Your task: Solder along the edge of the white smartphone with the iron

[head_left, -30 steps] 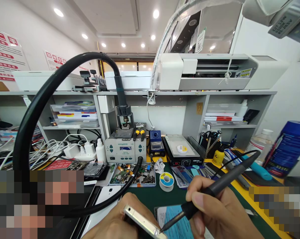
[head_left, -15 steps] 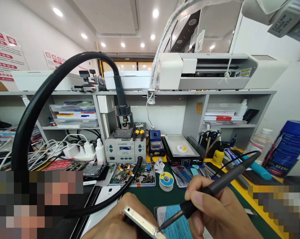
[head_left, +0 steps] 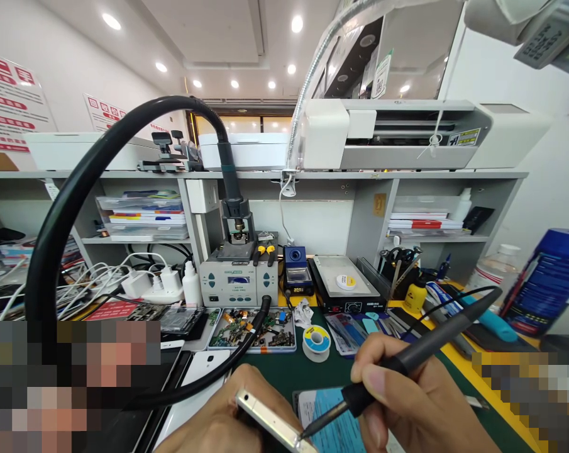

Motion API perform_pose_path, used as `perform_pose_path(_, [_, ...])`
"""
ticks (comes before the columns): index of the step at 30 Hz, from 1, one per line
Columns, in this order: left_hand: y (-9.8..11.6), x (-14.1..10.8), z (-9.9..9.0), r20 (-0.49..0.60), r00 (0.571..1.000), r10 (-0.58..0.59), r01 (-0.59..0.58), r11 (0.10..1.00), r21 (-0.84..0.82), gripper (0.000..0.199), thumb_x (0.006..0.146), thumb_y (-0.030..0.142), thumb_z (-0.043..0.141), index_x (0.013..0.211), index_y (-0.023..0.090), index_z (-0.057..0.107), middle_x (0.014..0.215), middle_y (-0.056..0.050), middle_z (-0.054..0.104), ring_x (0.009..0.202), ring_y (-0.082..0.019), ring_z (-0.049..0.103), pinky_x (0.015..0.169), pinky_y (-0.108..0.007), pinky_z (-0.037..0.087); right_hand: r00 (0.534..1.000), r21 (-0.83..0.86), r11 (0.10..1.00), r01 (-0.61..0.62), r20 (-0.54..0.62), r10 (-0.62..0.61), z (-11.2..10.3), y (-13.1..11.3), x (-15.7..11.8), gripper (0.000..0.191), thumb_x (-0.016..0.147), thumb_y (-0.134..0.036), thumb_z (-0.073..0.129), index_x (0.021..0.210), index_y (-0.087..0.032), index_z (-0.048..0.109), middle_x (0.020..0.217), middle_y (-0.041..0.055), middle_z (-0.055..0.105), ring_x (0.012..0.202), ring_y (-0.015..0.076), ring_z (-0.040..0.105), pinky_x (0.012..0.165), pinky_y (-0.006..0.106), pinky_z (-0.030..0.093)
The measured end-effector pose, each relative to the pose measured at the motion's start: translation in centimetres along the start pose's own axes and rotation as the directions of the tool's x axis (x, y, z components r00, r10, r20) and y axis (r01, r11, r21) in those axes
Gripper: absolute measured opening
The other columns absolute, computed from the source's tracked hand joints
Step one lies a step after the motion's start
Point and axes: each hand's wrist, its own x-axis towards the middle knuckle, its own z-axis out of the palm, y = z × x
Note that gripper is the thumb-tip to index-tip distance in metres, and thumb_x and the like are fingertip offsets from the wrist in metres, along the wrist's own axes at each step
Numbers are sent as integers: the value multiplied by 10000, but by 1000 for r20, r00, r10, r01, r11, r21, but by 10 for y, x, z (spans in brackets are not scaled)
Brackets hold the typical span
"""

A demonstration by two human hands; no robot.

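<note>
The left hand [head_left: 224,410] is clamping a pale metal-edged device [head_left: 269,418] above the green mat [head_left: 277,370]; the right hand [head_left: 407,393] is gripping a black soldering iron [head_left: 428,345], whose tip is meeting the device's edge.

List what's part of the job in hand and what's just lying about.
In the job:
- left hand, holding the pale-edged device
- pale-edged device
- right hand, gripping the black pen-shaped tool
- black pen-shaped tool, tip at the device's edge

Apparently just lying about, untouched:
- spool
- parts tray
- crumpled tissue
- yellow bottle
</note>
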Motion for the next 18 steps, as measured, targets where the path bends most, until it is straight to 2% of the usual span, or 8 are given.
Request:
perform_pose_path(9, [6, 0, 5, -29, 999, -29, 29, 1000, -6, 333, 1003, 454, 696, 1089, 136, 742, 1033, -38, 764, 844, -205, 736, 740, -349, 619, 1000, 14, 1000, -14, -6, 14, -1, 0, 0, 416, 780, -518, 934, 759, -168, 710, 463, -14, 694, 375, 108, 655, 380, 125, 458])
perform_pose_path(18, [6, 0, 0, -1, 1000, -14, 14, 1000, -8, 328, 991, 444, 712, 1120, 144, 741, 1091, -54, 764, 937, -231, 740, 807, -388, 623, 1000, 10, 1000, -18, -12, 18, 0, -2, -1, 416, 759, -513, 940, 749, -173, 700, 448, -15, 675, 368, 110, 629, 358, 133, 435])
